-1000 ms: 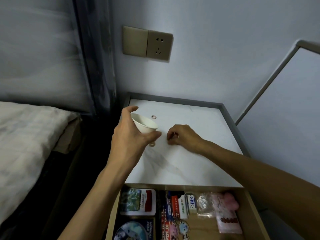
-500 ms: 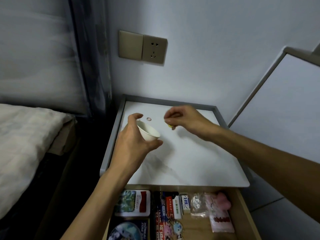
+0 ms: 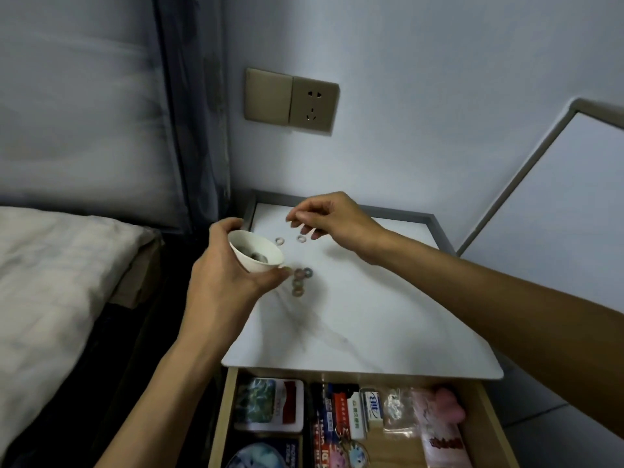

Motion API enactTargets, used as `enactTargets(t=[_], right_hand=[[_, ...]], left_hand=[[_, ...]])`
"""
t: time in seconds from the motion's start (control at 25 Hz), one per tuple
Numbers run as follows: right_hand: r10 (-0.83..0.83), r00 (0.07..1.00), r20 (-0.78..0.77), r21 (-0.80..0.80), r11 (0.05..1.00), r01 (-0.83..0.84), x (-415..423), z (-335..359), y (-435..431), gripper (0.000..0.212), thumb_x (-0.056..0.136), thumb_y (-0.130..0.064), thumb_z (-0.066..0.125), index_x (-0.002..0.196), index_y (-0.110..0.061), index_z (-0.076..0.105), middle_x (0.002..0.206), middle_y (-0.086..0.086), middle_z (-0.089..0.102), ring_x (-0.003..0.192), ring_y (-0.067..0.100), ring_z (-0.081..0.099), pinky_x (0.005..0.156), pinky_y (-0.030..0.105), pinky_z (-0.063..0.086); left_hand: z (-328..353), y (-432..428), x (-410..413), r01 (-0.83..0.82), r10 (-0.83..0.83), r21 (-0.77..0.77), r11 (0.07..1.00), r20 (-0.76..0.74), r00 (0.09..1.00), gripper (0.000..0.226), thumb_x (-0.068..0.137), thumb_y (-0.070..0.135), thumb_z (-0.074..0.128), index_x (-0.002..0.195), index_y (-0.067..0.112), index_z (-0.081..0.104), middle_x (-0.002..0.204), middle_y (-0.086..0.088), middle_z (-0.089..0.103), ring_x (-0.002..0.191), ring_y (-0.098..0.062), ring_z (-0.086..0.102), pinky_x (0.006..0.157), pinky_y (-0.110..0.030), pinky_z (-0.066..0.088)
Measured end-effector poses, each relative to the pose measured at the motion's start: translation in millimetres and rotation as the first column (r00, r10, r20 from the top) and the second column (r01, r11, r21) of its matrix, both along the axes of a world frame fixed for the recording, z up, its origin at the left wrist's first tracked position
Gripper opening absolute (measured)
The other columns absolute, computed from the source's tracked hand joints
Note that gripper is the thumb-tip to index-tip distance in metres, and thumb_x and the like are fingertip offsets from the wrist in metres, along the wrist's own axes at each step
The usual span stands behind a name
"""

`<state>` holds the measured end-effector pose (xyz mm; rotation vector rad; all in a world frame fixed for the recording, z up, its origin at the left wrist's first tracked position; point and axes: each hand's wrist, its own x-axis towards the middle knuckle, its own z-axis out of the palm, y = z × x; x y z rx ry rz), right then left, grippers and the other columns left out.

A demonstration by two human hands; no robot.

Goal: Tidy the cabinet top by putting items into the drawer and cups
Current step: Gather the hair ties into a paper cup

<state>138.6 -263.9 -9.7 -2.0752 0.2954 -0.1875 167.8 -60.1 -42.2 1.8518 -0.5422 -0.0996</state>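
The cup (image 3: 256, 255), gripped tilted by the left hand (image 3: 229, 282) at centre left above loose rings (image 3: 300, 278), could be spilled by further tilting; whether anything was pinched by the right hand (image 3: 334, 221) could not be told.

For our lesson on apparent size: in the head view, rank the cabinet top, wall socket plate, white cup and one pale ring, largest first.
1. cabinet top
2. wall socket plate
3. white cup
4. pale ring
The cup is nearer the camera, so its rank against the plate is unsure.
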Motion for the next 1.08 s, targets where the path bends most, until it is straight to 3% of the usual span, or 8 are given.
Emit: enactTargets(t=[0.12, 0.24, 0.32, 0.48, 0.64, 0.8, 0.92, 1.08], right_hand=[[-0.197, 0.963, -0.186, -0.21, 0.965, 0.157, 31.5, -42.3, -27.2, 0.023, 0.094, -0.024, 0.061, 0.103, -0.004, 0.069, 0.092, 0.003, 0.064, 0.085, 0.017, 0.058, 0.072, 0.025, 0.046], [-0.313, 0.886, -0.343, -0.369, 0.912, 0.179, 62.6, -84.5, -37.9, 0.044, 0.087, -0.048, 0.062, 0.123, -0.024, 0.06, 0.121, 0.003, 0.058, 0.118, 0.024, 0.052, 0.101, 0.035, 0.042], [-0.314, 0.882, -0.35, -0.426, 0.892, 0.149, 78.9, -101.6, -34.1, 0.047, 0.08, -0.059, 0.06, 0.122, -0.037, 0.059, 0.133, 0.003, 0.052, 0.127, 0.027, 0.044, 0.106, 0.041, 0.039], [-0.164, 0.95, -0.266, -0.431, 0.902, 0.035, 93.5, -119.5, -22.1, 0.036, 0.073, -0.064, 0.058, 0.097, -0.039, 0.067, 0.117, -0.003, 0.06, 0.113, 0.023, 0.054, 0.099, 0.039, 0.045], [0.009, 0.966, -0.258, -0.451, 0.883, -0.128, 81.9, -118.6, -10.2, 0.029, 0.084, -0.051, 0.066, 0.101, -0.028, 0.068, 0.109, -0.003, 0.057, 0.104, 0.017, 0.054, 0.094, 0.032, 0.046], [0.146, 0.952, -0.268, -0.377, 0.894, -0.243, 55.7, -109.9, 14.0, 0.031, 0.074, -0.045, 0.08, 0.095, -0.031, 0.061, 0.1, -0.008, 0.049, 0.096, 0.013, 0.052, 0.083, 0.023, 0.044], [0.203, 0.952, -0.227, -0.407, 0.869, -0.282, 47.4, -107.5, 28.1, 0.033, 0.072, -0.029, 0.085, 0.098, -0.019, 0.066, 0.103, 0.002, 0.056, 0.092, 0.015, 0.058, 0.08, 0.026, 0.051], [0.224, 0.959, -0.174, -0.44, 0.854, -0.279, 45.6, -105.4, 35.0, 0.016, 0.075, -0.009, 0.078, 0.086, -0.016, 0.069, 0.093, 0.005, 0.06, 0.084, 0.019, 0.061, 0.077, 0.03, 0.052]], left_hand=[[3.5, 15.6, 11.6, -0.063, 0.064, -0.015, 0.998, 0.027, 0.998, 0.085, 0.061, 0.027, 0.091, 0.133, 0.025, 0.045, 0.103, 0.008, 0.057, 0.089, -0.008, 0.054, 0.065, -0.008, 0.038], [3.7, 27.5, 20.6, -0.115, 0.115, -0.015, 0.993, 0.042, 0.992, 0.084, 0.061, 0.028, 0.09, 0.132, 0.025, 0.044, 0.102, 0.008, 0.057, 0.095, -0.013, 0.055, 0.076, -0.022, 0.039], [3.9, 31.2, 25.2, -0.136, 0.136, -0.023, 0.99, 0.037, 0.99, 0.084, 0.062, 0.029, 0.09, 0.132, 0.025, 0.044, 0.105, 0.007, 0.057, 0.097, -0.014, 0.056, 0.077, -0.024, 0.04], [4.5, 32.7, 30.7, -0.149, 0.15, -0.019, 0.989, 0.03, 0.988, 0.085, 0.062, 0.031, 0.089, 0.133, 0.025, 0.044, 0.109, 0.005, 0.058, 0.102, -0.017, 0.057, 0.082, -0.029, 0.046], [7.4, 31.4, 30.2, -0.137, 0.137, -0.01, 0.991, 0.03, 0.99, 0.088, 0.061, 0.033, 0.089, 0.135, 0.022, 0.042, 0.107, 0.005, 0.055, 0.104, -0.018, 0.056, 0.085, -0.031, 0.048], [8.2, 29.3, 26.5, -0.124, 0.124, 0.004, 0.992, 0.017, 0.992, 0.089, 0.061, 0.033, 0.089, 0.136, 0.023, 0.042, 0.108, 0.005, 0.054, 0.103, -0.017, 0.055, 0.08, -0.025, 0.042], [8.8, 30.6, 23.6, -0.121, 0.121, 0.009, 0.993, 0.018, 0.992, 0.088, 0.061, 0.034, 0.089, 0.136, 0.024, 0.042, 0.109, 0.005, 0.055, 0.103, -0.017, 0.056, 0.08, -0.026, 0.043], [9.6, 31.8, 22.9, -0.118, 0.118, 0.004, 0.993, 0.013, 0.993, 0.089, 0.062, 0.033, 0.089, 0.137, 0.023, 0.042, 0.108, 0.005, 0.054, 0.102, -0.017, 0.054, 0.08, -0.026, 0.043]])
